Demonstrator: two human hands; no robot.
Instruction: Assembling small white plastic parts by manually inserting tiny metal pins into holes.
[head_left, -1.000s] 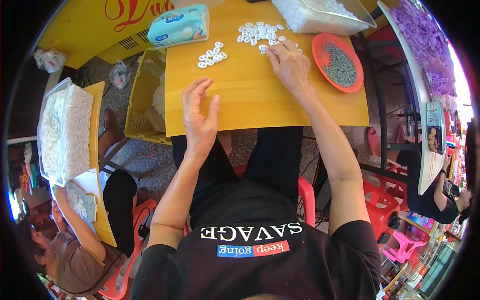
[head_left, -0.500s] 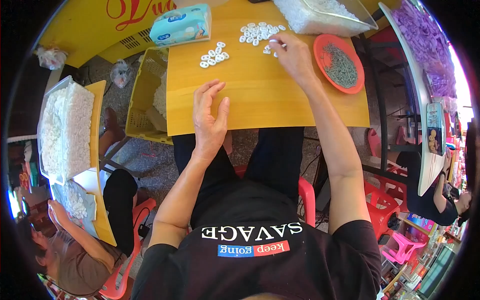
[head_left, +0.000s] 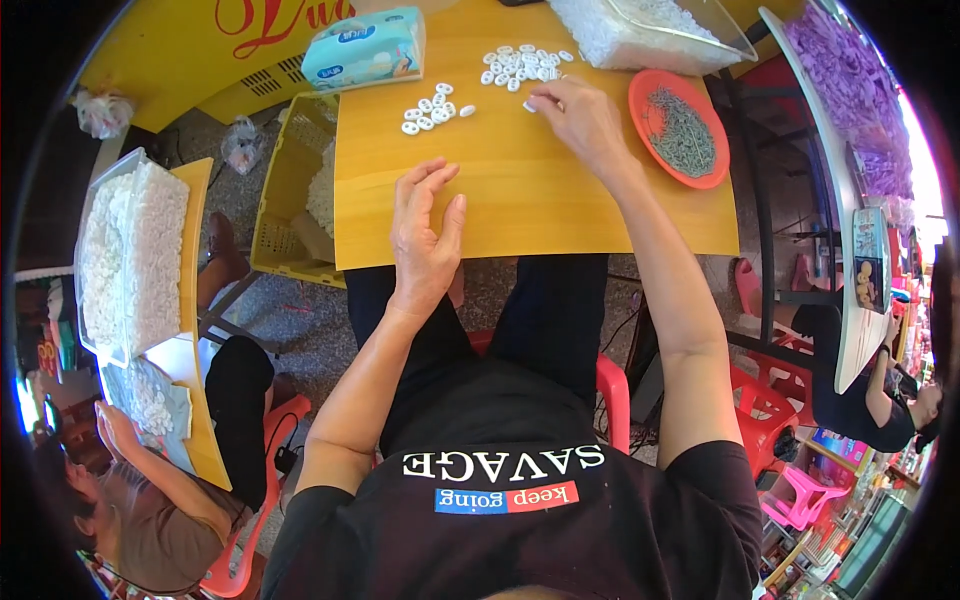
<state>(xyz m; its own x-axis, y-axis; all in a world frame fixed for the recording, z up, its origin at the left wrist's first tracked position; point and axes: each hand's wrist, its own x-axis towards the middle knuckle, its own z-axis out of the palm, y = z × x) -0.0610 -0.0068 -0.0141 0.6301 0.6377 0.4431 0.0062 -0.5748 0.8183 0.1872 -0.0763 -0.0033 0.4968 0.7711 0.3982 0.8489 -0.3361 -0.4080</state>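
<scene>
White oval plastic pieces with small holes lie on the yellow table (head_left: 500, 200) in two groups. The smaller cluster (head_left: 428, 112) is at the left, with one single piece (head_left: 467, 110) by its right side. A larger cluster (head_left: 518, 65) sits farther back in the middle. My right hand (head_left: 588, 122) is closed just in front of the larger cluster, with a white oval piece (head_left: 529, 106) at its thumb and fingertips. Over the table's near edge hovers my left hand (head_left: 424, 232), its fingers loosely bent and thumb apart, holding nothing.
An orange-red dish (head_left: 722, 165) of grey metal screws or nails stands right of my right hand. Behind it is a clear bin (head_left: 745, 45) of white parts. A blue tissue pack (head_left: 365, 50) sits back left. A yellow crate (head_left: 262, 225) stands left; a co-worker (head_left: 165, 510) sits beyond.
My right hand has drawn slightly nearer and left from the larger cluster. A single white piece now lies beside the smaller cluster. My left hand has barely moved.
</scene>
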